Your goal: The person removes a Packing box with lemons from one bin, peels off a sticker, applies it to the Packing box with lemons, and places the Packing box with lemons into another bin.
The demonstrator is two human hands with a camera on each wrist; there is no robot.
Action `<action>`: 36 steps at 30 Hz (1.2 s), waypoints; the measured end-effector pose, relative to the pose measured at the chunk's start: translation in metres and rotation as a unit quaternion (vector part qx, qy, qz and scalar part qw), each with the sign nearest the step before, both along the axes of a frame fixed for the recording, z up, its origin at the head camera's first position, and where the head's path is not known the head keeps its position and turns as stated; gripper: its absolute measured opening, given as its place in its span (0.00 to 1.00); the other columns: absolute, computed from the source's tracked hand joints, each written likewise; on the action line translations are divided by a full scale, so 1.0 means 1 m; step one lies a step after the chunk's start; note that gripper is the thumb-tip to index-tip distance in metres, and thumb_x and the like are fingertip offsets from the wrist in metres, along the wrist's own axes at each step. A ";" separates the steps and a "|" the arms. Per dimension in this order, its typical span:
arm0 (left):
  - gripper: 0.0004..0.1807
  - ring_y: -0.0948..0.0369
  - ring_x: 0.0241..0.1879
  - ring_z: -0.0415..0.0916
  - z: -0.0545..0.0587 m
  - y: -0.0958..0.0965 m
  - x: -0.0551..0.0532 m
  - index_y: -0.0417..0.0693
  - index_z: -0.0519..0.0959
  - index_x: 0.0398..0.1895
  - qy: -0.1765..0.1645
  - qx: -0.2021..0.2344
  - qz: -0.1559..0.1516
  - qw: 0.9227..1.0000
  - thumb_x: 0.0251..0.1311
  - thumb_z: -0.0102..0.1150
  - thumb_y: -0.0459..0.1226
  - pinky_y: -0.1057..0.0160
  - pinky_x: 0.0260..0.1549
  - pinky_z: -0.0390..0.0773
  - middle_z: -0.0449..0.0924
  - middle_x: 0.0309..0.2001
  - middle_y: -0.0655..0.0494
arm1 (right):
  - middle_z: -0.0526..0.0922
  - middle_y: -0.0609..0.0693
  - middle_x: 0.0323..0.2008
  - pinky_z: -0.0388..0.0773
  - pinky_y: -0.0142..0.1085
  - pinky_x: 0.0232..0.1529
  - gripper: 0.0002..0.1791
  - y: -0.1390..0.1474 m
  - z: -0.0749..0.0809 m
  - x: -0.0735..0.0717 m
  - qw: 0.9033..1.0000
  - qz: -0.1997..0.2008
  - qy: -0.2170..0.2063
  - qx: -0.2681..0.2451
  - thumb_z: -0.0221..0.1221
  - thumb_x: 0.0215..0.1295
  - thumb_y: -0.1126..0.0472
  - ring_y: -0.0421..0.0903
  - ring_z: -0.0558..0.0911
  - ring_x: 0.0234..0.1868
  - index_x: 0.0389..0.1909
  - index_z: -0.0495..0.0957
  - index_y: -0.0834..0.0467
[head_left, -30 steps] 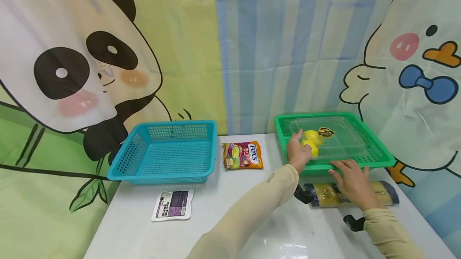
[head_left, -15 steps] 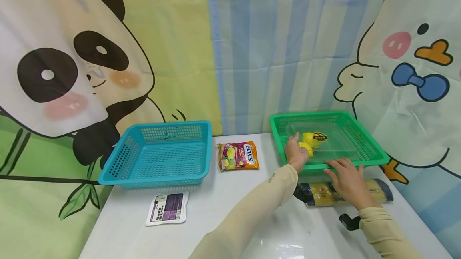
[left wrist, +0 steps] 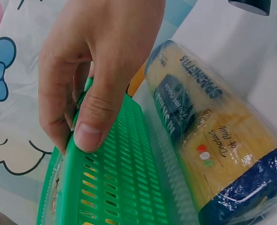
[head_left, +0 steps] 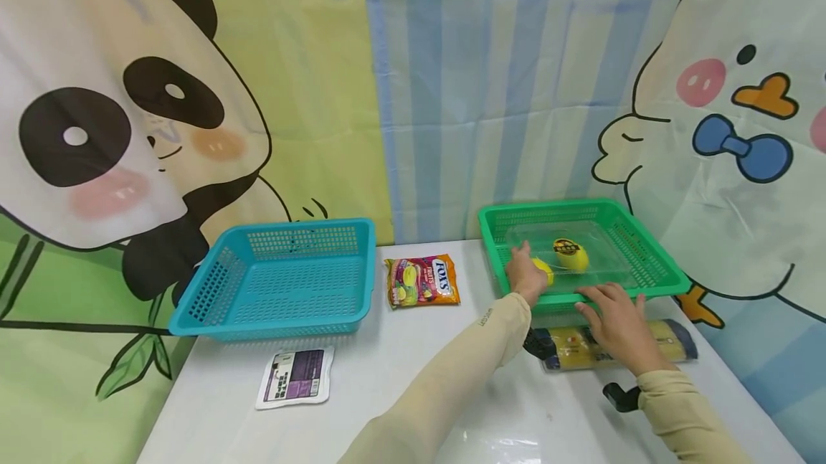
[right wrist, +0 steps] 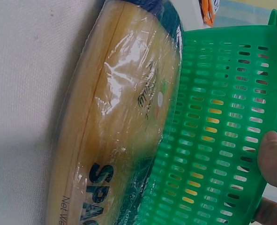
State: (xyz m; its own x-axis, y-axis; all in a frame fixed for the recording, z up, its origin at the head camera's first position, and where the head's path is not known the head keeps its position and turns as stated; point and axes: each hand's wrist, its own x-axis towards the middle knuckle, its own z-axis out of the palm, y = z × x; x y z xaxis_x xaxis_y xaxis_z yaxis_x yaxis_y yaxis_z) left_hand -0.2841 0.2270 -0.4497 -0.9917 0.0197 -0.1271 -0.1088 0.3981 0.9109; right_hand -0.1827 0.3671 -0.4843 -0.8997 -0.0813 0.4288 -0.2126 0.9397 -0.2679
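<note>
A clear plastic box point(head_left: 606, 263) with a dark round label lies inside the green basket point(head_left: 671, 279). Through its lid show two round yellow things point(head_left: 574, 257), balls or fruit. My left hand point(head_left: 525, 276) holds the box's left end; part of its fingers is hidden. My right hand point(head_left: 619, 324) is at the basket's front rim. In the left wrist view that right hand point(left wrist: 98, 61) has its thumb outside the rim and its fingers over the inner side. Against the basket's front wall lies a bag of spaghetti point(right wrist: 115, 93), partly under the right hand in the head view.
A blue basket point(head_left: 303, 285) stands at the back left of the white table point(head_left: 387, 356). Between the baskets lies an orange FOX'S candy bag point(head_left: 422, 281). A white and purple packet point(head_left: 295, 378) is at the front left. Behind hangs a cartoon-printed curtain point(head_left: 445, 91).
The clear box has sunk lower into the green basket. One yellow round thing has moved right, away from the other. The whole head view has shifted slightly; both hands keep their places.
</note>
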 end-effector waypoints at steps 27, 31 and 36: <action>0.42 0.54 0.45 0.78 0.004 -0.017 -0.007 0.57 0.53 0.81 -0.031 0.011 -0.074 0.997 0.67 0.52 0.25 0.61 0.21 0.64 0.51 0.81 0.48 | 0.80 0.67 0.52 0.42 0.86 0.57 0.16 -0.002 0.000 0.002 1.000 0.000 -0.005 0.001 0.63 0.70 0.61 0.68 0.71 0.59 0.55 0.80 0.60; 0.40 0.59 0.15 0.59 0.010 -0.027 -0.007 0.57 0.50 0.82 -0.032 0.049 -0.103 0.993 0.71 0.53 0.31 0.63 0.13 0.60 0.52 0.81 0.49 | 0.79 0.68 0.53 0.41 0.86 0.57 0.16 0.000 0.000 0.002 1.000 0.001 -0.011 -0.001 0.62 0.70 0.61 0.69 0.71 0.59 0.56 0.80 0.61; 0.38 0.63 0.10 0.53 0.026 -0.048 -0.003 0.54 0.53 0.82 -0.024 0.095 -0.131 0.987 0.72 0.55 0.33 0.63 0.13 0.62 0.59 0.78 0.52 | 0.79 0.68 0.53 0.41 0.86 0.57 0.16 0.003 -0.002 0.000 1.000 0.009 -0.010 -0.001 0.61 0.71 0.61 0.70 0.71 0.59 0.56 0.79 0.60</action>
State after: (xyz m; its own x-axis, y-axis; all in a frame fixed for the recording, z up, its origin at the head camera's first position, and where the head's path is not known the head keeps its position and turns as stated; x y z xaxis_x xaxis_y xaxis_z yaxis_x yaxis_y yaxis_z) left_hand -0.2868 0.1788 -0.4233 -0.9423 0.3021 -0.1441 -0.0706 0.2412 0.9679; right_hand -0.1827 0.3700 -0.4860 -0.9065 -0.0963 0.4110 -0.2237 0.9352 -0.2745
